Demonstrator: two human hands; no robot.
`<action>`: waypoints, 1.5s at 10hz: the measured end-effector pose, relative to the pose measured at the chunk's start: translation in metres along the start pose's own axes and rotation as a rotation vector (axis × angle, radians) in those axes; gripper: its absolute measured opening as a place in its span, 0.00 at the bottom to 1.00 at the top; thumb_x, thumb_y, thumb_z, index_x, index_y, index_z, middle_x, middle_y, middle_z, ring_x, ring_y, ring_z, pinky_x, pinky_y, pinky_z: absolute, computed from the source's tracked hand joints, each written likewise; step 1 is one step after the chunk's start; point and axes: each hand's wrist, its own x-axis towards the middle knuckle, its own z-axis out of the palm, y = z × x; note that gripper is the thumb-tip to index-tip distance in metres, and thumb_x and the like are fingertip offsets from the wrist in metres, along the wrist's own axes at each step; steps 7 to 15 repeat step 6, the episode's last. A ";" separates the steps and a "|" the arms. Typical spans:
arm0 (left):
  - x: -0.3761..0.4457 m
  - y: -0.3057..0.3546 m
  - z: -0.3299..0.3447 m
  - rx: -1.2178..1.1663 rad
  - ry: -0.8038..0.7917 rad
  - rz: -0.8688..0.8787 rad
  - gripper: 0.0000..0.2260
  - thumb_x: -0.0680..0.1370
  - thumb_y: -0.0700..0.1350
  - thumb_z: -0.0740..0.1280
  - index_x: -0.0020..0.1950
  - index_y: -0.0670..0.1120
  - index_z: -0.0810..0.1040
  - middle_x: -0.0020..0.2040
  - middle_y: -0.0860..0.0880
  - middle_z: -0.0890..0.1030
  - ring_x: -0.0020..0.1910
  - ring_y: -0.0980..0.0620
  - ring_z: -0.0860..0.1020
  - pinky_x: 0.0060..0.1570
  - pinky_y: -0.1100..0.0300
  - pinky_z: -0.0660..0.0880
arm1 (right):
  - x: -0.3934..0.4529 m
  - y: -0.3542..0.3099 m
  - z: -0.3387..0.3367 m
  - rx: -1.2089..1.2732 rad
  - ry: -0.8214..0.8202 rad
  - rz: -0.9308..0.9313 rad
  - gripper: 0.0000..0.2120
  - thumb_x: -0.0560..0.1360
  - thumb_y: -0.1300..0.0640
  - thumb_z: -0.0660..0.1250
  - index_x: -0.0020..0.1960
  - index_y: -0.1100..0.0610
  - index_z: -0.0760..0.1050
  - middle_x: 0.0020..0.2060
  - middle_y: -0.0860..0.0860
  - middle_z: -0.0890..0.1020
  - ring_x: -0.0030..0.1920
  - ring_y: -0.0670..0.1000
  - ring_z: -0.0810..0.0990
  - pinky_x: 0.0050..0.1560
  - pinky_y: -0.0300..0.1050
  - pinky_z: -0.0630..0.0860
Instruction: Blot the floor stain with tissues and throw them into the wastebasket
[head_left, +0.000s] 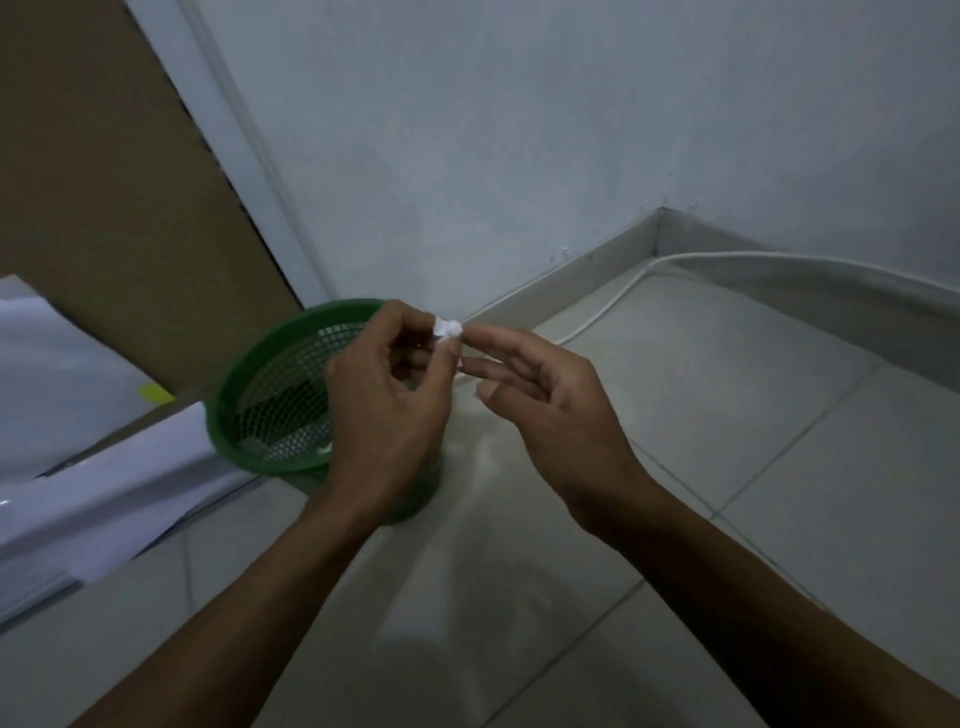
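A green mesh wastebasket (260, 410) stands on the tiled floor near the wall. My left hand (387, 410) hovers over its right rim and pinches a small crumpled white tissue (448, 329) between thumb and fingertips. My right hand (550, 410) is just to the right, its fingers loosely extended, with the fingertips touching or almost touching the tissue. No stain shows plainly on the pale floor tiles (779, 467); a faint wet sheen lies below the hands.
A white cable (613, 301) runs along the skirting into the corner. A brown board (104, 208) leans at the left, with white sheets or panels (104, 488) on the floor beside the basket. Grey walls close the corner behind.
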 end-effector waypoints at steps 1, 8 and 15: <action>0.008 -0.016 -0.023 0.110 0.067 -0.047 0.04 0.79 0.45 0.73 0.53 0.51 0.82 0.45 0.58 0.84 0.44 0.58 0.82 0.42 0.69 0.78 | 0.004 0.008 0.013 0.007 0.034 0.020 0.20 0.79 0.66 0.65 0.68 0.52 0.79 0.60 0.43 0.86 0.60 0.40 0.84 0.59 0.36 0.81; 0.025 -0.052 -0.018 0.402 -0.177 -0.201 0.18 0.77 0.54 0.73 0.65 0.49 0.81 0.52 0.52 0.84 0.48 0.58 0.81 0.47 0.62 0.76 | -0.013 0.033 -0.034 -0.088 0.214 0.170 0.10 0.78 0.60 0.73 0.58 0.52 0.85 0.51 0.45 0.88 0.53 0.43 0.87 0.61 0.48 0.83; 0.025 -0.052 -0.018 0.402 -0.177 -0.201 0.18 0.77 0.54 0.73 0.65 0.49 0.81 0.52 0.52 0.84 0.48 0.58 0.81 0.47 0.62 0.76 | -0.013 0.033 -0.034 -0.088 0.214 0.170 0.10 0.78 0.60 0.73 0.58 0.52 0.85 0.51 0.45 0.88 0.53 0.43 0.87 0.61 0.48 0.83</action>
